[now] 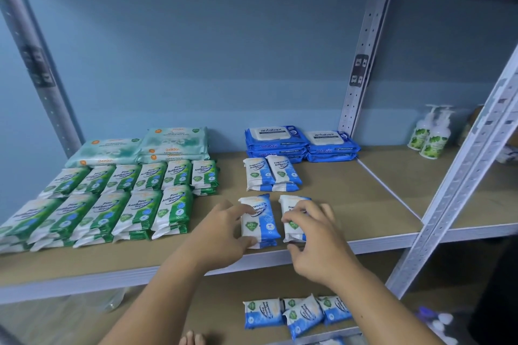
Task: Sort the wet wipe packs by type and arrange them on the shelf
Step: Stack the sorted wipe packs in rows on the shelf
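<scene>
On the brown shelf [350, 204] lie sorted wet wipe packs. Green pine packs [126, 199] fill two rows at the left, with pale teal Guardian packs [157, 145] behind them. Dark blue Antabax packs [300, 143] are stacked at the back, two small stacks of blue fragrance-free packs [270, 173] in front of them. My left hand [224, 235] grips a small blue pack stack [262, 221] near the front edge. My right hand [314, 235] grips a second blue pack stack [291, 217] beside it. Several loose blue packs [297, 314] lie on the lower shelf.
Two pump bottles with green labels [430, 134] stand on the neighbouring shelf at the right. Perforated grey uprights [361, 64] frame the bay. Small white and purple objects [437, 319] lie at the lower right. A blue wall is behind.
</scene>
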A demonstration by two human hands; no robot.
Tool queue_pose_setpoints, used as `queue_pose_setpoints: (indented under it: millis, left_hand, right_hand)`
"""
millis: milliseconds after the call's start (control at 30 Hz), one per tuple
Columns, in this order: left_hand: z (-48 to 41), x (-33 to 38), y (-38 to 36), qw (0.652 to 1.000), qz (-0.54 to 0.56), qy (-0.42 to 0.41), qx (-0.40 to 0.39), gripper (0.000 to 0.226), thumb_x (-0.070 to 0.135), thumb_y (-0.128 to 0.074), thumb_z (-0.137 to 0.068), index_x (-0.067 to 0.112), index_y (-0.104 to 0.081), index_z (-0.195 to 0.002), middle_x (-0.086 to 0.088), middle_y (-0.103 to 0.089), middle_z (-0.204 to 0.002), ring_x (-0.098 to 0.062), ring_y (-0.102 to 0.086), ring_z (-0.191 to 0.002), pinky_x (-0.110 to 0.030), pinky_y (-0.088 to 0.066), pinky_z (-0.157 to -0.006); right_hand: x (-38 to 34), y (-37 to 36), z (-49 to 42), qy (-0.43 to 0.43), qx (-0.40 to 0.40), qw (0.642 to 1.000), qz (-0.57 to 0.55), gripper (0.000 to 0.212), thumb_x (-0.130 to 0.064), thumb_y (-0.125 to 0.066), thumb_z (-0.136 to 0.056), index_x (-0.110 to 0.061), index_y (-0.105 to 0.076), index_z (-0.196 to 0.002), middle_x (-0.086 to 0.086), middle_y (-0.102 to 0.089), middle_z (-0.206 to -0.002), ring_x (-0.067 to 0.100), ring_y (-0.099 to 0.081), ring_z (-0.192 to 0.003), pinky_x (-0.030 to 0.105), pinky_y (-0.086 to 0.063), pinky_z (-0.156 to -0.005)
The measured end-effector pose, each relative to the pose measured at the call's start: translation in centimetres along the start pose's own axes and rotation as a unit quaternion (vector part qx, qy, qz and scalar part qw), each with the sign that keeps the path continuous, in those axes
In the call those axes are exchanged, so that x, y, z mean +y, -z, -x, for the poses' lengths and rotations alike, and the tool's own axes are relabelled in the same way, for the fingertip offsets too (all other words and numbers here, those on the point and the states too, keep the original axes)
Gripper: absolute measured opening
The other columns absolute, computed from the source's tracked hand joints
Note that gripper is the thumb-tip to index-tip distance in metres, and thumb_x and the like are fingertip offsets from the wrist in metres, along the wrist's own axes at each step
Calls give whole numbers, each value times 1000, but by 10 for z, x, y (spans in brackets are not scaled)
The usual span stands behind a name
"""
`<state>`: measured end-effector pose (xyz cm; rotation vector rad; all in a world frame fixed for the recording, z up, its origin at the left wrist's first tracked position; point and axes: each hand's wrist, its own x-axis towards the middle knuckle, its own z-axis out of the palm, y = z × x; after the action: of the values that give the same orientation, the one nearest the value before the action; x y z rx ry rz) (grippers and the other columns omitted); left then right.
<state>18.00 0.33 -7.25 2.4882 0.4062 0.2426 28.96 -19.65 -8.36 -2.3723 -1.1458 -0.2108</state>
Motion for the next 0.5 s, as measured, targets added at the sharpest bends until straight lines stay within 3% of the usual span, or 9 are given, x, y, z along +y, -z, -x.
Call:
queue_pose_setpoints:
  millis: [133, 267, 333, 400, 500]
  left_hand:
    - [1, -1, -6, 1000, 4, -27, -9, 76, 30, -88, -72, 44, -47, -135, 12, -26, -127, -7, -57, -74, -33, -55, -84]
    - [-5, -1, -17, 999, 16, -40, 20, 58, 24, -85, -75, 45, -59, -123, 13, -35, -120, -6, -57, -71, -34, -55, -81]
    - [-9, 2, -20, 998, 22, -43, 31, 56, 23, -84, -76, 43, -61, -123, 12, -38, -120, -5, -57, -70, -26, -53, -79]
    - [-14, 9, -27, 997, 31, -57, 35, 54, 19, -83, -76, 37, -64, -124, 9, -39, -120, -3, -55, -69, -8, -44, -72]
    - [-21, 20, -40, 995, 58, -74, 47, 52, 9, -80, -76, 30, -67, -122, 5, -41, -120, -1, -52, -68, 0, -37, -69]
  right_hand:
    - [3, -4, -3, 21, -10, 1000, 13, 48, -19, -68, -79, -35, -59, -124, -20, -43, -128, 15, -36, -120, 34, -46, -97]
    - [4, -9, -6, 14, 13, 1000, 12, 40, -12, -64, -80, -27, -64, -116, -16, -46, -127, 16, -36, -120, 30, -47, -96]
    - [6, -12, -6, 4, 42, 999, 6, 37, -10, -62, -75, -23, -67, -110, -13, -50, -120, 19, -40, -113, 32, -49, -93]
    - [11, -15, -6, -8, 59, 998, 8, 37, -10, -61, -72, -20, -69, -107, -11, -52, -118, 21, -41, -110, 32, -49, -91]
    - [19, -15, -4, -19, 73, 997, 6, 36, -9, -60, -73, -18, -71, -106, -7, -54, -120, 23, -41, -112, 34, -50, -92]
